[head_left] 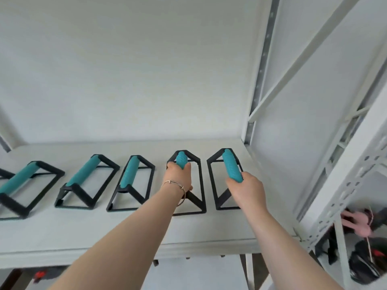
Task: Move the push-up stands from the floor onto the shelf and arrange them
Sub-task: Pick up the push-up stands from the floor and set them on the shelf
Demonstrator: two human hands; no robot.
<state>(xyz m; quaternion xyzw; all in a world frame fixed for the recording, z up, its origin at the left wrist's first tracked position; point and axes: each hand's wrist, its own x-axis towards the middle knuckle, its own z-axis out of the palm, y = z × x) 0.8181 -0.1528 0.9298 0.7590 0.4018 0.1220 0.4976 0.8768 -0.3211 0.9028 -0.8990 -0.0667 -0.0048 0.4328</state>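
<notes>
Several black-framed push-up stands with teal grips stand in a row on the white shelf. My left hand is closed around the teal grip of the fourth stand, which rests on the shelf. My right hand grips the near end of the rightmost stand, which also sits on the shelf beside the corner post. Further left stand three more: one, another and a third near the left edge.
A white metal upright and diagonal brace bound the shelf on the right. A neighbouring perforated rack holds pink and dark items. The white wall rises behind the shelf. A lower level shows beneath the front edge.
</notes>
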